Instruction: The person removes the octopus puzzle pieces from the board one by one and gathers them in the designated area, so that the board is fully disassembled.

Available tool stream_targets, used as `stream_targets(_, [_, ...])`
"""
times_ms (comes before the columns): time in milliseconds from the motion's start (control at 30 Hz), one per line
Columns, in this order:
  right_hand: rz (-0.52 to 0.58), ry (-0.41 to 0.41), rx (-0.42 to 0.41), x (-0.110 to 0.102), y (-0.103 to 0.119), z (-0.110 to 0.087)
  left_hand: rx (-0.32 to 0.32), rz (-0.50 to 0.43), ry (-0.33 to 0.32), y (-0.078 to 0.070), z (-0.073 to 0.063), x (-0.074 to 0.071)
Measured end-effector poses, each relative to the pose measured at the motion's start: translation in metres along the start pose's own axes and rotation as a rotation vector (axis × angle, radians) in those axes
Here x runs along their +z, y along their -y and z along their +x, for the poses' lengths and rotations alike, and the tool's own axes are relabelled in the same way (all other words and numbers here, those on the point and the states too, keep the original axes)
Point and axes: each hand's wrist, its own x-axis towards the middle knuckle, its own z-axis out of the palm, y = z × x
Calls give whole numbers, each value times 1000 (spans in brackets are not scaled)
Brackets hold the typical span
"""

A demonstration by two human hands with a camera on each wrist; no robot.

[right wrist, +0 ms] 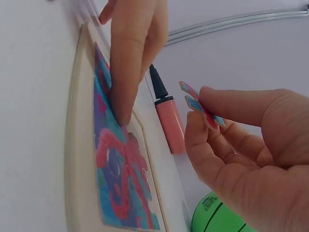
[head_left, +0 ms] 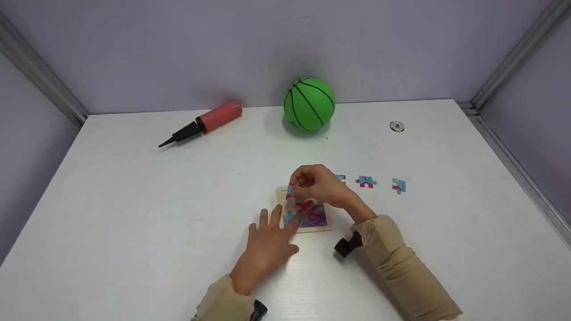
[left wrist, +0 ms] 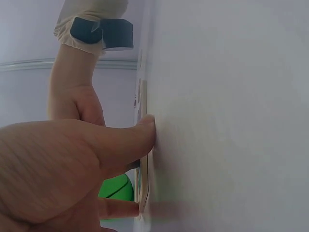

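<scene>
Between thumb and fingers, my right hand (head_left: 319,185) pinches a blue and red puzzle piece (right wrist: 205,108), lifted above the puzzle board. The wooden puzzle board (head_left: 308,230) lies flat on the table, its frame partly filled with a pink, blue and purple picture (right wrist: 123,179). My left hand (head_left: 270,243) has its fingers spread and fairly straight. Its index finger (right wrist: 126,72) touches the picture, while its thumb (left wrist: 130,140) rests by the board's near edge. In the head view, part of the board is hidden under both hands.
Loose puzzle pieces lie right of the board, including one (head_left: 366,181) and another (head_left: 399,185). Behind stand a green ball (head_left: 309,104) and a red hand pump (head_left: 221,117). A round black-and-white chip (head_left: 397,126) lies at back right. Walls border the table.
</scene>
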Motion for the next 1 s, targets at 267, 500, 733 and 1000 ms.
stream_targets(267, [106,-5,28,-17,-6,-17,-6,-20,6,-1,1,2])
stream_targets(500, [76,-47,72,-33,-17,-33,-21,-51,6,1,1,3])
stream_targets(733, [52,-94,126,-50,-28,-47,-13,-47,-8,1,2,4])
stream_targets(1000, [-85,-99,192,-62,-41,-62,-16,-59,-7,-1,0,1])
